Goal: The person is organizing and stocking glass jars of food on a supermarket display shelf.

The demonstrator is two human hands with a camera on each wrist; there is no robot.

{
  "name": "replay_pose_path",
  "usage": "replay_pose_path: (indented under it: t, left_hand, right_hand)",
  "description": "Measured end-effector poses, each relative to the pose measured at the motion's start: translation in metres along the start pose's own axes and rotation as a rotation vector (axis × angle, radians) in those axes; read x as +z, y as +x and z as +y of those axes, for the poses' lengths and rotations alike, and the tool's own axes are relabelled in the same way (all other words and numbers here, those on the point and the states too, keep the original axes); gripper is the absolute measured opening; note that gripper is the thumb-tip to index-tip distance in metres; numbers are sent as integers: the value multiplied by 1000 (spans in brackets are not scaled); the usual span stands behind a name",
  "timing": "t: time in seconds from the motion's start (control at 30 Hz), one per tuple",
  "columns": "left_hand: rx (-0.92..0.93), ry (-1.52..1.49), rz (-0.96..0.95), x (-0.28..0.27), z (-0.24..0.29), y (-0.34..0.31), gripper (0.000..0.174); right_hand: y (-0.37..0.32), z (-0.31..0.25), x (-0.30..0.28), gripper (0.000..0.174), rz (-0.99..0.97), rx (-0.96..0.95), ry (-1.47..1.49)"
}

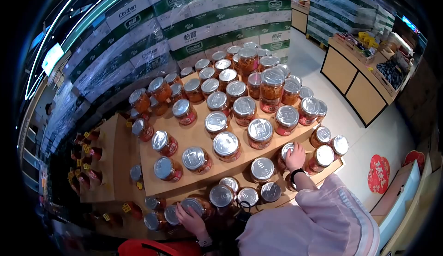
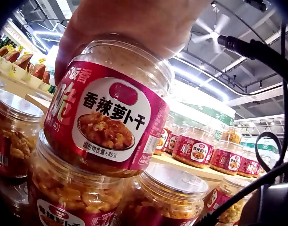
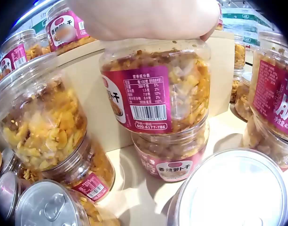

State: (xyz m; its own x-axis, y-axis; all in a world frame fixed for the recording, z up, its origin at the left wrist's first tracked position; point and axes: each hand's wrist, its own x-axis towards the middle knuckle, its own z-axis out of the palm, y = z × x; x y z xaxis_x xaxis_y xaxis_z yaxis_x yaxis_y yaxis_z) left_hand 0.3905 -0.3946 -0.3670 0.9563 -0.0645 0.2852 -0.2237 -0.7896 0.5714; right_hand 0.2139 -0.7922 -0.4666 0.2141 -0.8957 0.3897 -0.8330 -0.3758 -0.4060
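My left hand grips the top of a jar with a pink label; in the left wrist view this jar leans slightly on top of another jar. The right hand holds a second jar from above by its lid. That jar stands on a lower jar on the lower shelf, its barcode side facing the right wrist camera. Both lids are mostly covered by the hands in the wrist views.
Many silver-lidded jars stand on the upper wooden shelf, and others line the lower ledge between my hands. Wrapped water cartons rise behind. A wooden counter stands at the right. Black cables cross the left wrist view.
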Motion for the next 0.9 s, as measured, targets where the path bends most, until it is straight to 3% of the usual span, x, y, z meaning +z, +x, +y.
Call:
replay_pose_path:
  t: [0.9]
  left_hand:
    - [50,43,51,1,-4,-3,44]
  right_hand:
    - [0,1,4,46,-42,-2,-9]
